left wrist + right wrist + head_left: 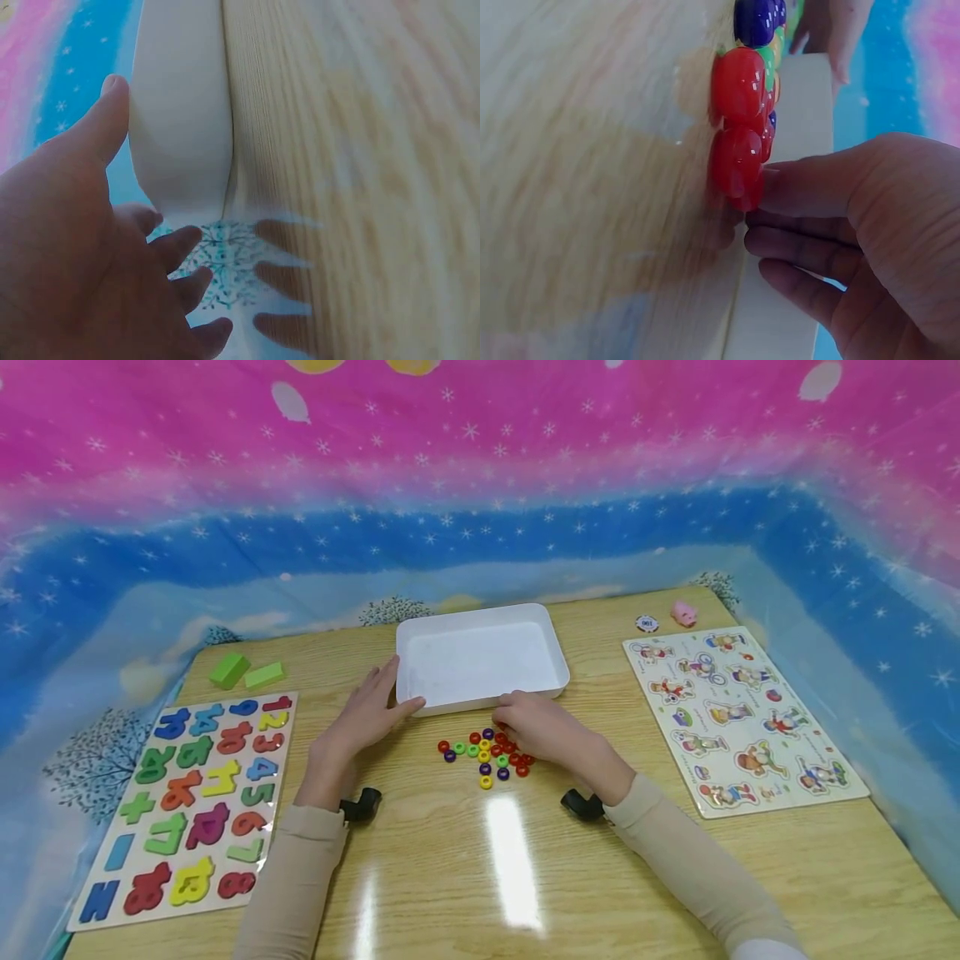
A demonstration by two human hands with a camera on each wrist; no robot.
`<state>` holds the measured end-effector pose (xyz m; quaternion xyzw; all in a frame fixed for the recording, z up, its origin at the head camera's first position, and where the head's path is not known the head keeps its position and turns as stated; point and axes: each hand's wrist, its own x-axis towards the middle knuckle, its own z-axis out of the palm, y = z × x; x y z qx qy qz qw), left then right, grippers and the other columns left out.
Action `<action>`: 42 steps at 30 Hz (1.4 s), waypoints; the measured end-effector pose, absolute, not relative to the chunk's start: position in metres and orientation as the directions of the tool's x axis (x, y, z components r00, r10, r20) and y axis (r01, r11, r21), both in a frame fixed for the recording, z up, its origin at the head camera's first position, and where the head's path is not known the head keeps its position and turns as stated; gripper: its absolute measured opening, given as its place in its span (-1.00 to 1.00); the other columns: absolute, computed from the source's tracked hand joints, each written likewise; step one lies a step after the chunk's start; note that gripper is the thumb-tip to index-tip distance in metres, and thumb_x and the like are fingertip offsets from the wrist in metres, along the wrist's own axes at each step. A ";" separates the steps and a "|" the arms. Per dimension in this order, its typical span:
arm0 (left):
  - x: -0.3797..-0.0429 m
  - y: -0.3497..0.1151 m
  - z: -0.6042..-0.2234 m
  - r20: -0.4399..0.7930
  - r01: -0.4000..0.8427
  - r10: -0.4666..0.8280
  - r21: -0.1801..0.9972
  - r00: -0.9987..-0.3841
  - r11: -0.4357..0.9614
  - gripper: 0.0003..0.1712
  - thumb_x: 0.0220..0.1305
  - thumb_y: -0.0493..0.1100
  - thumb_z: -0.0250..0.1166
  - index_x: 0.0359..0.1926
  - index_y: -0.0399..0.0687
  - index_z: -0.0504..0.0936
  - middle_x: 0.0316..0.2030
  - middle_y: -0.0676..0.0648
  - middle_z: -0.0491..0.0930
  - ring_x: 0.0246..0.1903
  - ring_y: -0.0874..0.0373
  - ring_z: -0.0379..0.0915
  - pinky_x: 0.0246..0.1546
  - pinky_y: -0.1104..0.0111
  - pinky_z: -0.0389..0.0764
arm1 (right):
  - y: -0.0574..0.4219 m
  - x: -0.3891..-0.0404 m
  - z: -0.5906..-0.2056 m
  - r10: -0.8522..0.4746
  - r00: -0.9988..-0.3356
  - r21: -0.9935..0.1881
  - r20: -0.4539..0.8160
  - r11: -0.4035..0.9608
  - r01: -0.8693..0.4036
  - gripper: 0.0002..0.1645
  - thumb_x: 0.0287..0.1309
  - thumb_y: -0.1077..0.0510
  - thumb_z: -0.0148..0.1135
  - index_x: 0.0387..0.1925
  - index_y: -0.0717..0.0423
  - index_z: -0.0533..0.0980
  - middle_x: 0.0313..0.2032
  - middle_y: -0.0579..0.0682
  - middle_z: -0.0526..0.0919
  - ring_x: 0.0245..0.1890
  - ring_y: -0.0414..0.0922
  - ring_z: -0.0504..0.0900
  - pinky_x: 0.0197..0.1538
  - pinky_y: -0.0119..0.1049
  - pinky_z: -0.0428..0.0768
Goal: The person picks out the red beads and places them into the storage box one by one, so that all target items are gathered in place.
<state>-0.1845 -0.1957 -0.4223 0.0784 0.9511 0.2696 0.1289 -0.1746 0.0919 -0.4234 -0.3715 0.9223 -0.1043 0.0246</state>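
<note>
From my distant place I see the loose coloured beads (484, 757) gathered on the tabletop (420, 860), just before the near wall of the white tray (480, 652). The right grip (543, 727) is at the red ones on one side of the group; its thumb and fingers come close together there, but I cannot tell whether a bead is pinched between them. The left grip (367, 710) is spread, thumb apart from fingers, at the near left corner of the tray.

Rolling is my first worry: the beads look glossy and rounded, and they lie so close that one careless push could scatter several. A too shallow pinch may also let one slip away. The right fingers are very near the tray wall, so a quick turn could knock it, and a strong push from the left grip might slide the tray.

Behind the tray, the hanging cloth (480, 552) leaves me little room. The left sleeve (288, 868) passes along the number board (112, 875), and the right sleeve (690, 852) passes near the picture board (742, 732). The widest open room is between the forearms, nearer than the beads.
</note>
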 end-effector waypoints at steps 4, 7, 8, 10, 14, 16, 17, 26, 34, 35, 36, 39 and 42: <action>-0.185 -0.196 -0.423 -0.218 0.065 0.227 0.569 -0.949 0.820 0.09 0.05 0.58 -0.09 0.41 0.40 -0.45 0.48 0.02 -0.33 0.47 -0.02 -0.49 0.34 -0.17 -0.13 | 0.092 -0.175 -0.420 -0.700 -0.713 -0.213 0.045 0.691 -0.691 -0.91 0.16 0.19 0.16 -0.33 0.00 0.58 -0.37 -0.16 0.52 -0.37 -0.24 0.43 -0.25 -0.39 0.46; -0.187 -0.197 -0.424 -0.220 0.067 0.240 0.591 -0.945 0.804 0.10 0.06 0.55 -0.06 0.42 0.36 -0.44 0.47 0.06 -0.35 0.47 -0.01 -0.49 0.36 -0.15 -0.13 | 0.093 -0.175 -0.412 -0.705 -0.703 -0.237 0.088 0.671 -0.703 -0.93 0.14 0.21 0.19 -0.34 0.03 0.58 -0.43 -0.14 0.48 -0.43 -0.21 0.38 -0.32 -0.38 0.42; -0.188 -0.197 -0.424 -0.220 0.069 0.247 0.598 -0.944 0.798 0.10 0.07 0.55 -0.05 0.42 0.35 -0.44 0.47 0.08 -0.36 0.47 -0.01 -0.49 0.36 -0.14 -0.13 | 0.094 -0.176 -0.408 -0.702 -0.704 -0.244 0.105 0.668 -0.703 -0.93 0.13 0.22 0.19 -0.34 0.04 0.58 -0.44 -0.14 0.47 -0.43 -0.20 0.37 -0.33 -0.38 0.41; -0.189 -0.198 -0.425 -0.221 0.074 0.261 0.614 -0.940 0.786 0.11 0.08 0.53 -0.04 0.43 0.33 -0.44 0.47 0.10 -0.37 0.47 0.00 -0.49 0.37 -0.12 -0.14 | 0.095 -0.178 -0.401 -0.691 -0.711 -0.258 0.135 0.668 -0.698 -0.91 0.13 0.23 0.20 -0.32 0.05 0.60 -0.44 -0.13 0.48 -0.43 -0.18 0.37 -0.32 -0.37 0.41; -0.193 -0.200 -0.425 -0.208 0.091 0.300 0.665 -0.931 0.741 0.10 0.12 0.47 0.01 0.42 0.30 -0.46 0.46 0.11 -0.41 0.47 0.03 -0.47 0.38 -0.08 -0.11 | 0.096 -0.189 -0.394 -0.646 -0.744 -0.268 0.167 0.697 -0.665 -0.85 0.14 0.22 0.19 -0.25 0.04 0.62 -0.36 -0.12 0.54 -0.35 -0.19 0.45 -0.22 -0.37 0.50; -0.195 -0.200 -0.425 -0.187 0.109 0.328 0.700 -0.926 0.706 0.09 0.16 0.40 0.04 0.43 0.27 -0.46 0.46 0.09 -0.41 0.47 0.03 -0.43 0.38 -0.06 -0.08 | 0.095 -0.197 -0.393 -0.626 -0.760 -0.286 0.176 0.706 -0.648 -0.84 0.14 0.23 0.19 -0.23 0.06 0.62 -0.32 -0.08 0.56 -0.31 -0.17 0.48 -0.18 -0.33 0.52; -0.195 -0.200 -0.426 -0.179 0.113 0.335 0.712 -0.925 0.693 0.09 0.17 0.37 0.06 0.43 0.26 -0.46 0.46 0.09 -0.41 0.47 0.03 -0.41 0.38 -0.05 -0.06 | 0.095 -0.201 -0.394 -0.613 -0.769 -0.297 0.180 0.712 -0.637 -0.83 0.14 0.23 0.18 -0.22 0.07 0.62 -0.31 -0.07 0.57 -0.29 -0.16 0.49 -0.17 -0.32 0.52; -0.196 -0.195 -0.426 -0.158 0.110 0.331 0.740 -0.931 0.663 0.05 0.27 0.17 0.12 0.44 0.16 -0.46 0.47 0.02 -0.36 0.46 0.01 -0.29 0.36 -0.02 0.04 | 0.083 -0.237 -0.414 -0.487 -0.861 -0.381 0.147 0.775 -0.504 -0.77 0.16 0.25 0.10 -0.17 0.12 0.61 -0.25 0.00 0.59 -0.23 -0.10 0.53 -0.08 -0.26 0.53; -0.195 -0.194 -0.424 -0.197 0.071 0.305 0.727 -0.932 0.683 0.06 0.27 0.22 0.09 0.44 0.10 -0.47 0.46 0.01 -0.40 0.46 0.03 -0.37 0.40 0.02 -0.04 | 0.077 -0.248 -0.428 -0.434 -0.898 -0.470 0.073 0.779 -0.415 -0.75 0.16 0.31 0.05 -0.23 0.12 0.63 -0.27 0.03 0.60 -0.22 -0.07 0.55 -0.09 -0.22 0.54; -0.195 -0.193 -0.424 -0.197 0.067 0.304 0.731 -0.932 0.679 0.06 0.26 0.22 0.09 0.44 0.10 -0.47 0.46 0.01 -0.40 0.46 0.03 -0.37 0.40 0.01 -0.04 | 0.077 -0.248 -0.429 -0.433 -0.898 -0.473 0.073 0.778 -0.413 -0.74 0.15 0.32 0.05 -0.24 0.11 0.64 -0.27 0.02 0.60 -0.22 -0.07 0.55 -0.09 -0.22 0.54; -0.195 -0.193 -0.424 -0.195 0.067 0.304 0.734 -0.932 0.676 0.07 0.26 0.22 0.09 0.44 0.10 -0.48 0.46 0.02 -0.41 0.46 0.03 -0.37 0.40 0.01 -0.04 | 0.077 -0.248 -0.430 -0.430 -0.900 -0.474 0.076 0.778 -0.412 -0.73 0.14 0.33 0.04 -0.25 0.11 0.64 -0.28 0.02 0.60 -0.22 -0.07 0.55 -0.09 -0.22 0.54; -0.195 -0.193 -0.426 -0.188 0.062 0.300 0.747 -0.935 0.662 0.08 0.24 0.24 0.10 0.43 0.12 -0.48 0.46 0.02 -0.39 0.46 0.03 -0.34 0.39 0.01 -0.02 | 0.077 -0.248 -0.430 -0.427 -0.900 -0.479 0.084 0.775 -0.412 -0.71 0.11 0.35 0.02 -0.26 0.11 0.64 -0.30 0.02 0.59 -0.24 -0.08 0.54 -0.12 -0.23 0.54; -0.195 -0.193 -0.427 -0.183 0.059 0.292 0.750 -0.939 0.658 0.10 0.21 0.27 0.12 0.43 0.15 -0.47 0.47 0.02 -0.36 0.46 0.03 -0.30 0.38 0.02 0.02 | 0.077 -0.247 -0.430 -0.425 -0.901 -0.486 0.089 0.771 -0.412 -0.70 0.10 0.36 0.02 -0.24 0.10 0.64 -0.29 0.02 0.59 -0.25 -0.08 0.54 -0.13 -0.24 0.54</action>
